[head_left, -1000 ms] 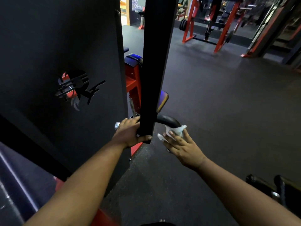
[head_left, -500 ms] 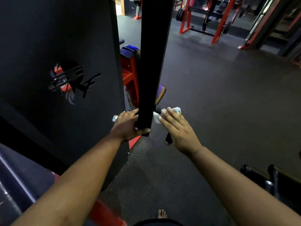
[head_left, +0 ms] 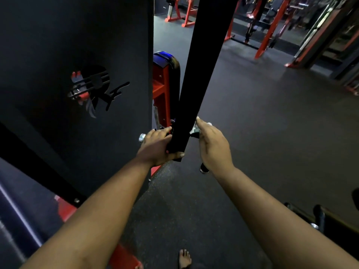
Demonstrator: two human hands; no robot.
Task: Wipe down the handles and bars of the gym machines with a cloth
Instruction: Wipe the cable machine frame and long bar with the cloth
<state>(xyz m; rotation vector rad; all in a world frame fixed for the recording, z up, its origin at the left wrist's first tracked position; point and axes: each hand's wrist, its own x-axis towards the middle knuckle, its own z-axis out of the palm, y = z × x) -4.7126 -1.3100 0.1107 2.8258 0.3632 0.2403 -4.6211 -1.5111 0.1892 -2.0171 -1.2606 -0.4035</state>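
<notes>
Where the black bar [head_left: 196, 78] slants down to its lower end, one white cloth [head_left: 194, 130] shows as a small crumpled patch, pressed against the bar's right edge at the start of the handle. One black handle [head_left: 204, 168] runs from there toward the camera; only its capped end shows below the wrist. The right hand [head_left: 212, 144] is curled closed over the cloth and the handle, fingers wrapped together with the thumb lying along the top. The left hand [head_left: 157, 146] is clamped on the bar's lower end, fingers around its left side and the thumb hooked under the tip. Just beside its knuckles a silver knob [head_left: 142, 137] sticks out. A black panel [head_left: 77, 55] with a cut-out logo stands to the left. One bare foot [head_left: 184, 258] rests on the dark floor [head_left: 262, 123].
</notes>
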